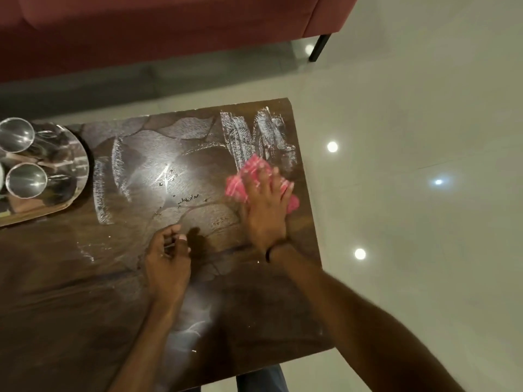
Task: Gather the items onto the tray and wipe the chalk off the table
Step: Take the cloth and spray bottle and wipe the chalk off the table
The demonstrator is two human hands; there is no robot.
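Observation:
My right hand (266, 210) presses flat on a pink checked cloth (249, 176) near the right edge of the dark wooden table (70, 292). White chalk smears (254, 134) lie just beyond the cloth at the far right corner, and more chalk streaks (103, 190) run down the table beside the tray. My left hand (168, 261) rests on the table at the middle, its fingers curled with nothing visible in them. A shiny steel tray (82, 154) at the far left holds two steel cups (17, 134) (27, 179).
A red sofa (169, 32) with a black leg (319, 48) stands beyond the table. Pale tiled floor (410, 137) with light reflections lies to the right. Small crumbs (186, 198) dot the table's middle. My leg (260, 377) shows at the near edge.

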